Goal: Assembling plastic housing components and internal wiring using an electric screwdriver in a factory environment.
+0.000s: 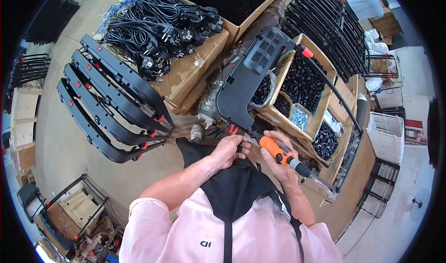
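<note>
Fastening step in hand at frame centre: right hand (278, 158) clamped around orange power screwdriver (278, 152), bit at lower corner of black plastic panel (248, 77). Left hand (227, 150) pinched closed at that corner. Next: bit kept square, panel steadied.

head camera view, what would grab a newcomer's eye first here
The orange screwdriver in the right hand at the centre, driving into the edge of a long black plastic panel that the left hand steadies. Next, the pile of black power cords on a cardboard box up left.
</note>
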